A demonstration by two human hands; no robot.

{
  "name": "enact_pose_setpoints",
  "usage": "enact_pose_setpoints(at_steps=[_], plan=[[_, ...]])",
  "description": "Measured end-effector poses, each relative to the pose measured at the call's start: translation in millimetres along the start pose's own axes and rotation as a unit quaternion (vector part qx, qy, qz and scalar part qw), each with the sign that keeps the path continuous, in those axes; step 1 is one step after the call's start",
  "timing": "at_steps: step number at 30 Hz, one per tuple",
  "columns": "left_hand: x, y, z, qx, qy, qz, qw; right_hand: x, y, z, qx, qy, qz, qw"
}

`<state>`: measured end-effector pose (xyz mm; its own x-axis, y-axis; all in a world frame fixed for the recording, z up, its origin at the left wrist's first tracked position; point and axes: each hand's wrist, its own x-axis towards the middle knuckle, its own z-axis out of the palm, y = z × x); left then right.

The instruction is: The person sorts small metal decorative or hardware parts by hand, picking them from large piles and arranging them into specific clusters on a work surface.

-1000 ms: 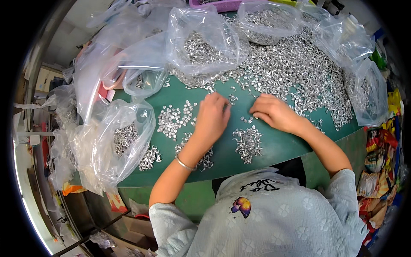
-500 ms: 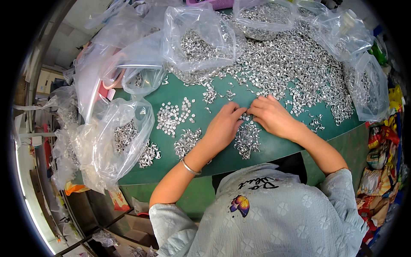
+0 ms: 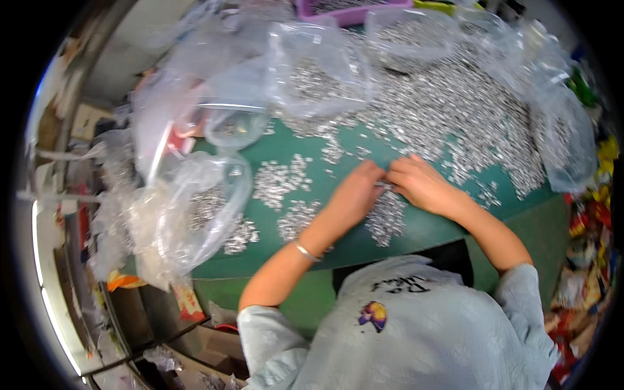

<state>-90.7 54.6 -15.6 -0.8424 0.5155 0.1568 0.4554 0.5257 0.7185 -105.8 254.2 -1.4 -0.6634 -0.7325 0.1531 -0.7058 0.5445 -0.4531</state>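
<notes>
My left hand (image 3: 357,190) and my right hand (image 3: 420,186) meet fingertip to fingertip over the green table. Both have bent, pinched fingers; whatever lies between them is too small and blurred to make out. Just below the fingertips is a small pile of shiny curved metal pieces (image 3: 385,224). Another small heap of curved pieces (image 3: 297,220) sits left of my left wrist, which wears a silver bangle (image 3: 307,251). Beyond that heap spreads a group of small, chunkier metal pieces (image 3: 278,181).
A large mound of metal pieces (image 3: 448,104) covers the far right of the green table (image 3: 260,260). Clear plastic bags holding pieces stand at the back, such as one bag (image 3: 318,104), and at left, another bag (image 3: 188,227). A purple tray (image 3: 354,15) is at the far edge.
The whole view has shifted a little and blurred, so the scene sits lower and further right. My hands remain over the same pile, fingertips still together.
</notes>
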Motion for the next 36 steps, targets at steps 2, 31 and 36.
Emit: enact_pose_setpoints(at_steps=[2, 31, 36], plan=[[-3.5, -5.8, 4.5, -0.007, -0.007, 0.003, 1.000, -3.6, -0.3, 7.8, 0.006, 0.008, 0.003, 1.000], [-0.3, 23.5, 6.7, 0.072, 0.021, -0.086, 0.994, -7.2, 9.2, 19.9, 0.043, 0.134, -0.050, 0.989], [-0.6, 22.6, 9.6, 0.101, 0.033, -0.072, 0.992, -4.8, 12.3, 19.9, 0.048, 0.167, -0.048, 0.984]])
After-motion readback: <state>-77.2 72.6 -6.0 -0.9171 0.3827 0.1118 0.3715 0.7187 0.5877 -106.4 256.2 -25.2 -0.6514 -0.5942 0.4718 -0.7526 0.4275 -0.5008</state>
